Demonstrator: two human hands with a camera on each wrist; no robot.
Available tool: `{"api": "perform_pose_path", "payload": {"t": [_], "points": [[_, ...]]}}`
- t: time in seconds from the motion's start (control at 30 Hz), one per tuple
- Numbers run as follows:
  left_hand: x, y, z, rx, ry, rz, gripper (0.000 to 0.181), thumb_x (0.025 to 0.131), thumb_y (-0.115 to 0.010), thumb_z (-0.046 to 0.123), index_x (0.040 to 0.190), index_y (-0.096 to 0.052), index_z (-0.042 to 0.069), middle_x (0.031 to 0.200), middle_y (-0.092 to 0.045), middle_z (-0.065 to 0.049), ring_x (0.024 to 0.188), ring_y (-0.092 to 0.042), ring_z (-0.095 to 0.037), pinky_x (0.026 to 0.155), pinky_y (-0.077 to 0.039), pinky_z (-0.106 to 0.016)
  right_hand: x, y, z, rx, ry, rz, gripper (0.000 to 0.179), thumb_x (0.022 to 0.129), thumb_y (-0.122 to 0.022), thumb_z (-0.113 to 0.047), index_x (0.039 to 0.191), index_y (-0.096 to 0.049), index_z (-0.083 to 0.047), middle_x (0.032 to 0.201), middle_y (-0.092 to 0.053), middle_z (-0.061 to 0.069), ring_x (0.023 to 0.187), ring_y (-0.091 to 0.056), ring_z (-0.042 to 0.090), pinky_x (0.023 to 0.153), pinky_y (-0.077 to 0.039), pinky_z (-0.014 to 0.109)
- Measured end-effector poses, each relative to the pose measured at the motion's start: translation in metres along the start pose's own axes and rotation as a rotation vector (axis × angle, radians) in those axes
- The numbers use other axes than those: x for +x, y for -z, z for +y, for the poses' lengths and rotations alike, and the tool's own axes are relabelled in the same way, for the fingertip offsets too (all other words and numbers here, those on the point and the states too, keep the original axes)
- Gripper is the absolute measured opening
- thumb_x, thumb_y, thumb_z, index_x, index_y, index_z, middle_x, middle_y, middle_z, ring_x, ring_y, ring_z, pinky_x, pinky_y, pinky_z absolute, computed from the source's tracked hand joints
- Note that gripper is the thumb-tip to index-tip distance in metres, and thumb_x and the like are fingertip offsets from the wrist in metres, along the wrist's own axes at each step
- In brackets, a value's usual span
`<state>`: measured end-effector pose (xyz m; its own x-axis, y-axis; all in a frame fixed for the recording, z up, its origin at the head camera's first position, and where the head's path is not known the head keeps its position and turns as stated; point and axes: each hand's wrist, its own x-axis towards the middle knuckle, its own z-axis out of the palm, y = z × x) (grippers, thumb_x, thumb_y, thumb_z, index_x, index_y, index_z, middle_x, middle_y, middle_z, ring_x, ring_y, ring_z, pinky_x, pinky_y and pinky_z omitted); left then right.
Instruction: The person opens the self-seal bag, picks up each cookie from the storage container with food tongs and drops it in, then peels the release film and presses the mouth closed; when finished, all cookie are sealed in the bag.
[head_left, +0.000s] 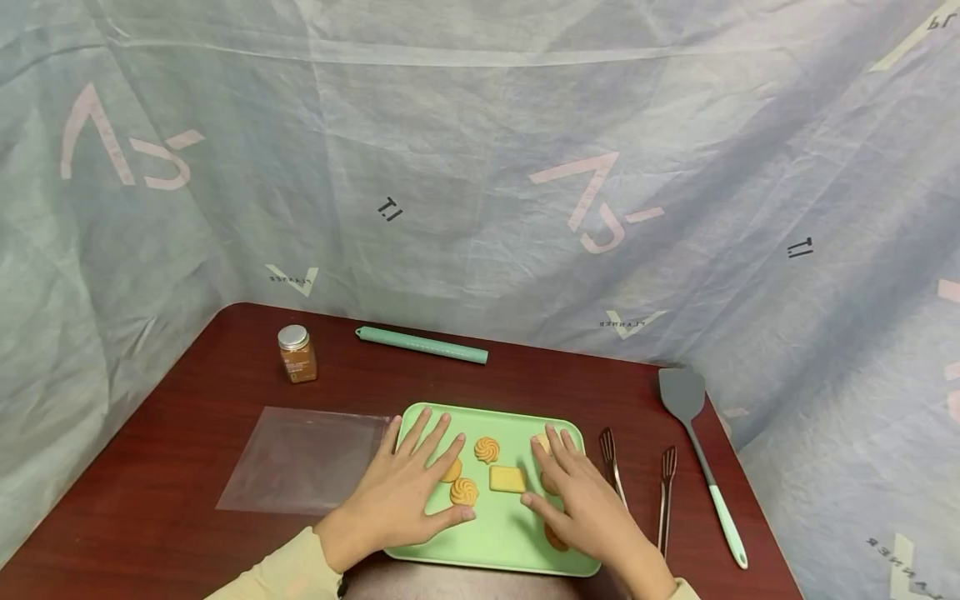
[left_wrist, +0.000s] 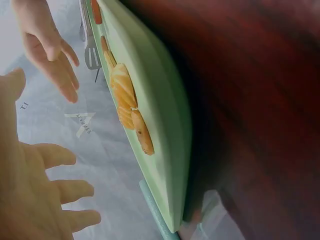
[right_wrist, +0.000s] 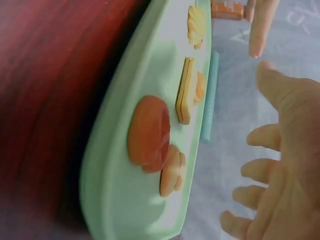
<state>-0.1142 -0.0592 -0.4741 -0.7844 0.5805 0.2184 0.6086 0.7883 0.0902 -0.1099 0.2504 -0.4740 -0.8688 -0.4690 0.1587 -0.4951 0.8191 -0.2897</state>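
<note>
A light green tray [head_left: 502, 533] holds several cookies. Near its middle lie a rectangular cookie [head_left: 507, 479] and two swirled ones, one farther back [head_left: 487, 450] and one nearer [head_left: 464, 492]. My left hand [head_left: 393, 492] is over the tray's left side, palm down with fingers spread, and partly covers a round cookie [head_left: 452, 471]. Over the right side is my right hand [head_left: 585, 504], fingers also spread, hiding parts of several cookies. In the right wrist view a reddish-brown round cookie [right_wrist: 148, 132] shows below that hand. Both wrist views show a gap between the hands and the cookies.
A clear plastic bag [head_left: 300, 458] lies left of the tray. Behind are a silver-lidded jar [head_left: 297, 358] and a green rod [head_left: 423, 344]. To the right lie two slotted metal utensils, one nearer the tray [head_left: 609, 454] and another [head_left: 666, 492], then a grey spatula [head_left: 682, 393].
</note>
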Motion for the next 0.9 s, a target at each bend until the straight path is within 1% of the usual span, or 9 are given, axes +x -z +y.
{"api": "perform_pose_path", "payload": {"t": [0.1,0.2,0.27,0.37,0.43,0.6,0.7,0.8,0.9], "points": [[-0.001,0.0,-0.003,-0.046,-0.003,0.015,0.082,0.097,-0.042,0.074,0.157,-0.04,0.019,0.163,-0.028,-0.01,0.151,-0.016,-0.035,0.114,-0.016,-0.063,0.009,-0.001,0.0,0.009,0.07,0.046,0.071,0.095,-0.071,-0.045,0.151,-0.049,-0.008,0.155,-0.042,0.014,0.142,-0.038,0.036,0.105,-0.041,0.056],[-0.003,0.0,-0.008,-0.107,0.0,0.053,0.07,0.098,-0.055,0.062,0.151,-0.05,0.017,0.156,-0.042,-0.01,0.145,-0.032,-0.036,0.113,-0.025,-0.06,0.018,-0.003,-0.003,0.005,0.115,0.067,0.06,0.093,-0.076,-0.039,0.144,-0.059,-0.011,0.142,-0.058,0.006,0.124,-0.059,0.025,0.093,-0.052,0.047],[-0.005,0.0,-0.012,-0.138,0.011,0.087,0.064,0.098,-0.06,0.056,0.147,-0.056,0.017,0.151,-0.049,-0.009,0.14,-0.041,-0.034,0.11,-0.032,-0.058,0.024,-0.004,-0.007,0.02,0.127,0.059,0.053,0.093,-0.077,-0.036,0.139,-0.064,-0.014,0.134,-0.064,0.0,0.112,-0.065,0.017,0.085,-0.055,0.042],[-0.01,0.001,-0.02,-0.168,0.039,0.143,0.055,0.097,-0.065,0.051,0.141,-0.062,0.019,0.143,-0.056,-0.005,0.132,-0.049,-0.029,0.104,-0.041,-0.056,0.035,-0.007,-0.016,0.098,0.13,0.012,0.044,0.094,-0.076,-0.033,0.133,-0.068,-0.015,0.125,-0.069,-0.004,0.103,-0.066,0.012,0.081,-0.055,0.038],[-0.015,0.001,-0.026,-0.173,0.06,0.169,0.051,0.096,-0.066,0.049,0.138,-0.064,0.02,0.137,-0.059,-0.003,0.127,-0.053,-0.025,0.099,-0.045,-0.055,0.044,-0.01,-0.025,0.172,0.14,-0.031,0.039,0.094,-0.076,-0.03,0.129,-0.07,-0.012,0.12,-0.071,-0.003,0.103,-0.067,0.013,0.084,-0.055,0.038],[-0.03,0.003,-0.05,-0.177,0.126,0.165,0.045,0.096,-0.07,0.045,0.132,-0.069,0.019,0.126,-0.063,0.001,0.118,-0.058,-0.022,0.092,-0.049,-0.053,0.066,-0.017,-0.056,0.333,0.197,-0.148,0.033,0.096,-0.075,-0.025,0.124,-0.073,-0.009,0.107,-0.073,-0.002,0.091,-0.067,0.006,0.079,-0.055,0.032],[-0.038,0.004,-0.065,-0.161,0.163,0.136,0.041,0.094,-0.072,0.042,0.128,-0.071,0.018,0.12,-0.064,0.002,0.111,-0.06,-0.021,0.088,-0.051,-0.052,0.083,-0.022,-0.077,0.327,0.234,-0.194,0.03,0.096,-0.074,-0.027,0.121,-0.074,-0.011,0.1,-0.071,-0.01,0.083,-0.063,-0.003,0.073,-0.053,0.023],[-0.046,0.005,-0.079,-0.123,0.168,0.11,0.037,0.093,-0.076,0.037,0.123,-0.074,0.017,0.113,-0.064,0.002,0.102,-0.06,-0.02,0.082,-0.053,-0.049,0.102,-0.028,-0.098,0.246,0.26,-0.226,0.028,0.096,-0.074,-0.03,0.119,-0.075,-0.015,0.094,-0.068,-0.017,0.072,-0.057,-0.007,0.065,-0.048,0.017],[-0.053,0.005,-0.092,-0.092,0.151,0.078,0.032,0.091,-0.079,0.031,0.118,-0.075,0.015,0.108,-0.063,0.002,0.096,-0.059,-0.02,0.078,-0.053,-0.045,0.121,-0.035,-0.117,0.135,0.268,-0.252,0.027,0.096,-0.074,-0.033,0.118,-0.076,-0.019,0.089,-0.066,-0.019,0.065,-0.053,-0.007,0.055,-0.045,0.018]]}}
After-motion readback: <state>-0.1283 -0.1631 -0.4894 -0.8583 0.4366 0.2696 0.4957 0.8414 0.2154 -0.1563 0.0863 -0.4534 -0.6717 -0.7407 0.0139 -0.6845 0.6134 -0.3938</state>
